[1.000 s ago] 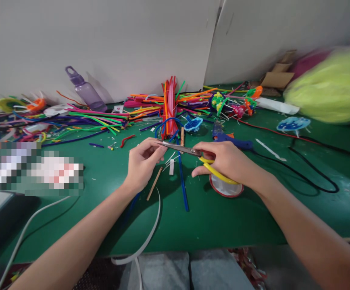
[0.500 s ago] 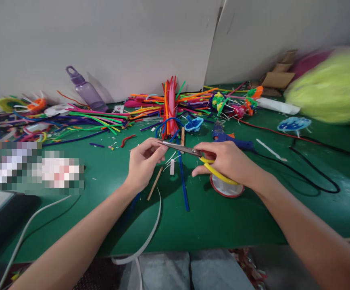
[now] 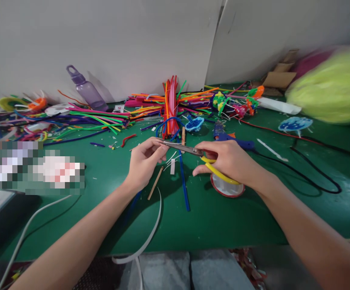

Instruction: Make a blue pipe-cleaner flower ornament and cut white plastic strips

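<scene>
My left hand (image 3: pixel 147 163) is closed in a pinch, with a small bit of white strip showing at its fingertips. In my right hand (image 3: pixel 228 161) is a pair of scissors (image 3: pixel 187 149) with yellow handles, its blades pointing left and reaching the left fingertips. The blades look nearly closed. Below the hands a long white ribbon (image 3: pixel 155 225) curls down over the table edge; whether it joins the bit in my fingers I cannot tell. Under the hands lie a blue pipe cleaner (image 3: pixel 184 185), a short white piece (image 3: pixel 172 166) and a thin wooden stick (image 3: pixel 155 183).
A roll with a red rim (image 3: pixel 228 189) sits beneath my right hand. Behind it lies a blue glue gun (image 3: pixel 235 141) with a black cord. Bundled pipe cleaners (image 3: pixel 170 106) and a purple bottle (image 3: pixel 90 92) line the wall. A yellow-green bag (image 3: pixel 332 88) stands at right.
The view has shifted very slightly. Both hands and the scissors keep almost the same pose.
</scene>
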Tool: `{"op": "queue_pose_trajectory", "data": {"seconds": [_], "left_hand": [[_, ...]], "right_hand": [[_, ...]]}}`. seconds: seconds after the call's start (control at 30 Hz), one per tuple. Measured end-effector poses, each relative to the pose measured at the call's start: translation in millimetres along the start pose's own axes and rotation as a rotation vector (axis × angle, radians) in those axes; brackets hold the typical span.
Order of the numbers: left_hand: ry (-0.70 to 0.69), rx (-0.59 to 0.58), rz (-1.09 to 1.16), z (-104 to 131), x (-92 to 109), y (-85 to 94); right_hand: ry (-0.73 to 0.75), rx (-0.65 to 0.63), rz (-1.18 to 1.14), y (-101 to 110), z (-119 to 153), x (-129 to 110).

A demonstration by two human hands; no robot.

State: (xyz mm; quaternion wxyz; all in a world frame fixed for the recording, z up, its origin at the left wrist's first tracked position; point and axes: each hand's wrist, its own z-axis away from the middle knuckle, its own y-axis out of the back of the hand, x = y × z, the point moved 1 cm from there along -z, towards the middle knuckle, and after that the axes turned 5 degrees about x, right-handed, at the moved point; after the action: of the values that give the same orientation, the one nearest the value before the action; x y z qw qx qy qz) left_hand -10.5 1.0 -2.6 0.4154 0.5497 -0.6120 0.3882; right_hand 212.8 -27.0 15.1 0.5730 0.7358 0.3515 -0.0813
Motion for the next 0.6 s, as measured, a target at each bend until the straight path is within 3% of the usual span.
{"op": "queue_pose_trajectory", "data": {"seconds": [0.6], "left_hand": [[0.003,0.014,-0.008,0.3,0.2,-0.7]], "right_hand": [[-0.005,0.006,0.038,-0.5,0.4,0.4]]}}
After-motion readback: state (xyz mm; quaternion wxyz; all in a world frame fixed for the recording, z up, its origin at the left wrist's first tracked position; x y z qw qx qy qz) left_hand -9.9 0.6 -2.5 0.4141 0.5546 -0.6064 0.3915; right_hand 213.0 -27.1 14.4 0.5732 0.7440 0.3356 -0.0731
